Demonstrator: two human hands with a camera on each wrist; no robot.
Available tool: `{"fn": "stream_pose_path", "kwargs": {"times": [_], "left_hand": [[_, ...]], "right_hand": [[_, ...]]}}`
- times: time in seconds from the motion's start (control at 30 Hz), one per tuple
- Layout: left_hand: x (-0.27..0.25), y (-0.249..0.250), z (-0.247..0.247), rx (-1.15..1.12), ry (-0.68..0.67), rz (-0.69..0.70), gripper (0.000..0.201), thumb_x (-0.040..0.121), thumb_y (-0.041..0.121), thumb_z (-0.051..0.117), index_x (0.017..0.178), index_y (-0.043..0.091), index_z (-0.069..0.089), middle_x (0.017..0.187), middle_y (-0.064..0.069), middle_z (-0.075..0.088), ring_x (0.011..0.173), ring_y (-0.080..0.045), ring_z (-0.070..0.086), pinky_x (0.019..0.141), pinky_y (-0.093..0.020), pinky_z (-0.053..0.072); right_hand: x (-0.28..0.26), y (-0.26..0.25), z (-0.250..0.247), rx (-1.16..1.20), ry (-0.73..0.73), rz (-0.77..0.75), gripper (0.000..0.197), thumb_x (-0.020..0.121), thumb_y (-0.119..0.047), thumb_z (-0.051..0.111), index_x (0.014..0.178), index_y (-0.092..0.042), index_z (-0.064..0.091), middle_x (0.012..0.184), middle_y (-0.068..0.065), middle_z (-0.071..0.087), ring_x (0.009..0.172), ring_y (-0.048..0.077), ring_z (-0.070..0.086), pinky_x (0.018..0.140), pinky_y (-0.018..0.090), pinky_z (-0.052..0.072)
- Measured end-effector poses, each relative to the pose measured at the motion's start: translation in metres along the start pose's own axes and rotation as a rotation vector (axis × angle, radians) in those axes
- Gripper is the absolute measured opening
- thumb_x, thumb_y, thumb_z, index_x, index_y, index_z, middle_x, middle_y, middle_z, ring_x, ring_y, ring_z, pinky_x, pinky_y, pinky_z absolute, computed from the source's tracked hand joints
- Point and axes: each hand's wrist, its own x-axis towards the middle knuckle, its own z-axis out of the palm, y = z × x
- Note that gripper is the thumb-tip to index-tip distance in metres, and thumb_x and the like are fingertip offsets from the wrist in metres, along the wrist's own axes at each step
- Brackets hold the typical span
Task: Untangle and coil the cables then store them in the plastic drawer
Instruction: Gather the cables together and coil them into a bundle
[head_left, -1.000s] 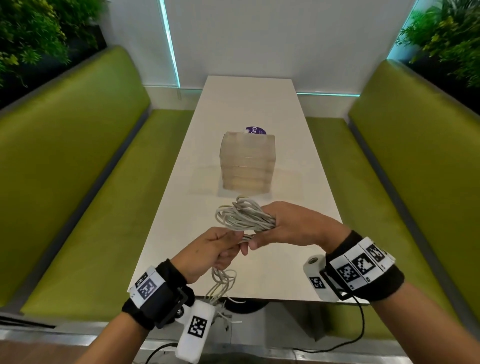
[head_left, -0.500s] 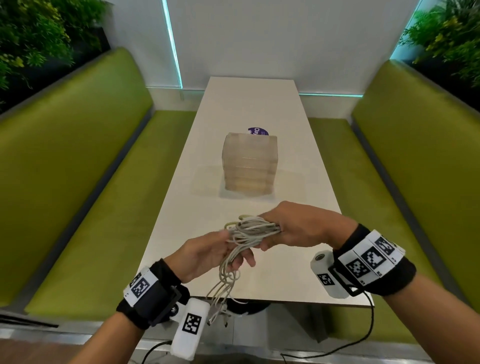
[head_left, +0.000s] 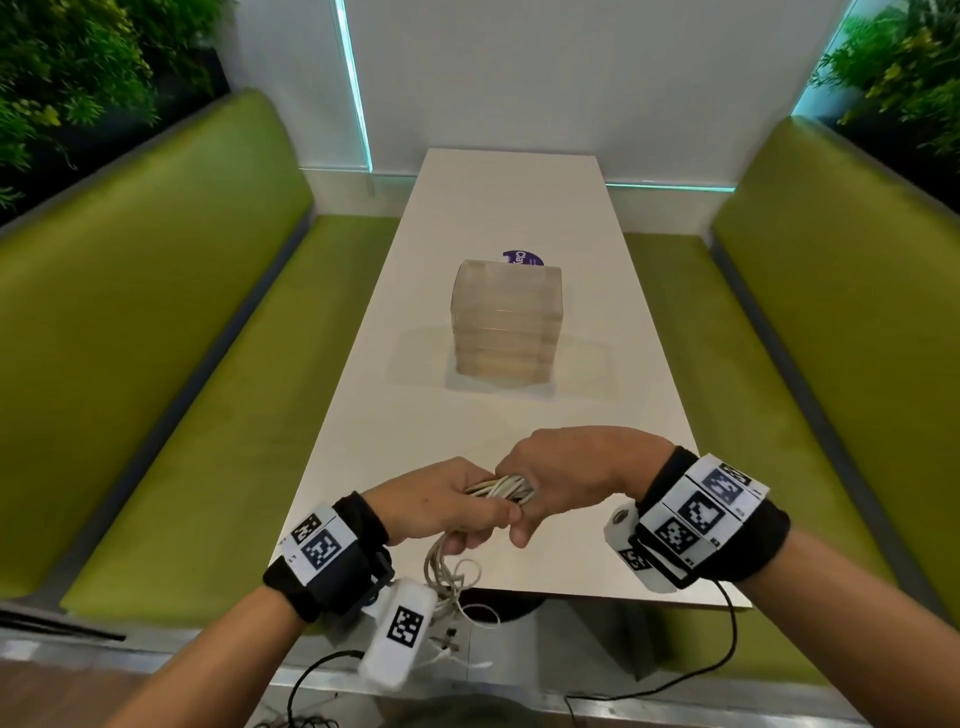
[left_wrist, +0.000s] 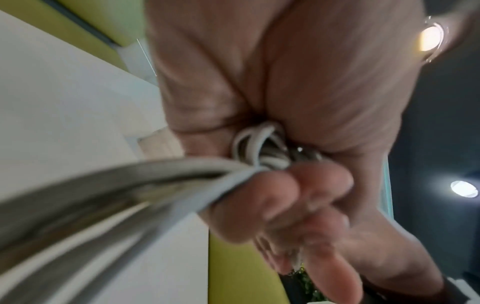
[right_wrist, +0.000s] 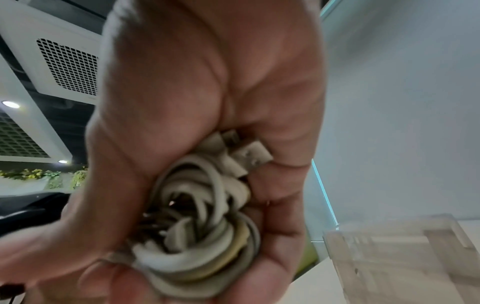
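Observation:
A bundle of off-white cables (head_left: 501, 488) is held between both hands above the near end of the white table (head_left: 415, 441). My right hand (head_left: 566, 478) grips the coiled part (right_wrist: 205, 236), with plug ends (right_wrist: 249, 154) showing against the palm. My left hand (head_left: 441, 506) grips the strands (left_wrist: 145, 185) beside it, fingers curled round them. Loose ends (head_left: 452, 577) hang below the left hand, over the table's edge. The translucent plastic drawer unit (head_left: 506, 322) stands in the middle of the table, its drawers closed.
Green benches (head_left: 156, 364) (head_left: 831, 338) flank the table on both sides. A purple round sticker (head_left: 522, 258) lies behind the drawer unit. White wall at the far end, plants in the upper corners.
Both hands have moved down and toward me with the bundle. The coil, spread out before, is now squeezed tight between the hands and mostly hidden.

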Motion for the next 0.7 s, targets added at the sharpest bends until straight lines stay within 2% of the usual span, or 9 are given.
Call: {"fn": "stream_pose_path", "kwargs": {"times": [0.1, 0.2, 0.27, 0.33, 0.43, 0.53, 0.6, 0.67, 0.7], "left_hand": [[0.004, -0.004, 0.001, 0.044, 0.029, 0.002, 0.024, 0.084, 0.032, 0.059, 0.077, 0.009, 0.058, 0.053, 0.002, 0.048, 0.047, -0.013, 0.041, 0.045, -0.02, 0.035], [0.008, -0.007, 0.0, 0.091, 0.027, -0.004, 0.024, 0.084, 0.033, 0.059, 0.074, 0.011, 0.057, 0.053, 0.0, 0.046, 0.048, -0.015, 0.039, 0.045, -0.021, 0.032], [0.011, -0.01, -0.002, 0.093, 0.027, -0.005, 0.024, 0.084, 0.033, 0.06, 0.071, 0.014, 0.056, 0.053, -0.001, 0.045, 0.048, -0.015, 0.038, 0.045, -0.021, 0.031], [0.013, -0.012, -0.002, 0.093, 0.028, 0.002, 0.023, 0.084, 0.034, 0.059, 0.067, 0.018, 0.056, 0.053, -0.001, 0.045, 0.048, -0.016, 0.037, 0.045, -0.021, 0.03], [0.016, -0.011, -0.002, 0.068, 0.032, 0.044, 0.026, 0.083, 0.042, 0.06, 0.065, 0.024, 0.057, 0.054, 0.0, 0.048, 0.048, -0.015, 0.04, 0.047, -0.022, 0.034], [0.015, -0.014, -0.005, -0.037, 0.035, 0.145, 0.052, 0.075, 0.072, 0.056, 0.083, 0.021, 0.063, 0.071, -0.004, 0.065, 0.057, -0.021, 0.058, 0.06, -0.03, 0.048], [0.015, -0.02, -0.007, -0.134, 0.049, 0.2, 0.076, 0.069, 0.084, 0.045, 0.103, 0.018, 0.062, 0.085, -0.015, 0.069, 0.071, -0.028, 0.067, 0.071, -0.039, 0.055], [0.014, -0.027, -0.008, -0.239, 0.09, 0.209, 0.092, 0.066, 0.088, 0.038, 0.111, 0.011, 0.059, 0.078, -0.024, 0.064, 0.083, -0.034, 0.07, 0.088, -0.049, 0.052], [0.014, -0.031, -0.008, -0.284, 0.115, 0.214, 0.093, 0.067, 0.088, 0.037, 0.106, 0.007, 0.059, 0.069, -0.019, 0.061, 0.086, -0.035, 0.07, 0.095, -0.053, 0.047]], "right_hand": [[0.004, 0.003, 0.005, 0.021, 0.023, 0.011, 0.022, 0.082, -0.035, 0.071, 0.09, -0.017, 0.062, 0.073, 0.001, 0.062, 0.057, 0.01, 0.048, 0.054, 0.023, 0.036], [0.006, 0.006, 0.01, 0.061, 0.037, -0.003, 0.01, 0.086, -0.032, 0.067, 0.082, -0.029, 0.058, 0.075, 0.0, 0.063, 0.057, 0.007, 0.05, 0.055, 0.021, 0.036], [0.007, 0.009, 0.013, 0.099, 0.049, -0.016, 0.018, 0.086, -0.031, 0.067, 0.074, -0.036, 0.054, 0.075, 0.002, 0.064, 0.059, 0.008, 0.052, 0.057, 0.022, 0.038], [0.007, 0.011, 0.014, 0.119, 0.063, -0.014, 0.017, 0.086, -0.031, 0.067, 0.074, -0.035, 0.055, 0.075, 0.003, 0.065, 0.059, 0.009, 0.052, 0.059, 0.024, 0.039], [0.007, 0.014, 0.011, 0.087, 0.096, -0.001, 0.009, 0.086, -0.031, 0.067, 0.086, -0.024, 0.062, 0.079, 0.005, 0.067, 0.062, 0.012, 0.053, 0.059, 0.026, 0.039], [0.004, 0.015, 0.001, -0.004, 0.143, -0.009, 0.009, 0.086, -0.031, 0.067, 0.085, -0.025, 0.061, 0.074, -0.006, 0.062, 0.064, 0.008, 0.052, 0.059, 0.026, 0.037], [0.0, 0.015, -0.009, -0.04, 0.187, -0.025, 0.009, 0.086, -0.03, 0.067, 0.085, -0.023, 0.062, 0.067, -0.014, 0.056, 0.061, 0.0, 0.05, 0.059, 0.023, 0.035], [-0.006, 0.017, -0.022, -0.018, 0.245, -0.043, 0.008, 0.087, -0.027, 0.068, 0.084, -0.022, 0.063, 0.066, -0.016, 0.056, 0.059, -0.002, 0.051, 0.057, 0.016, 0.034], [-0.009, 0.018, -0.03, -0.001, 0.283, -0.041, 0.009, 0.087, -0.027, 0.068, 0.084, -0.02, 0.063, 0.068, -0.015, 0.058, 0.06, -0.001, 0.052, 0.056, 0.015, 0.035]]}}
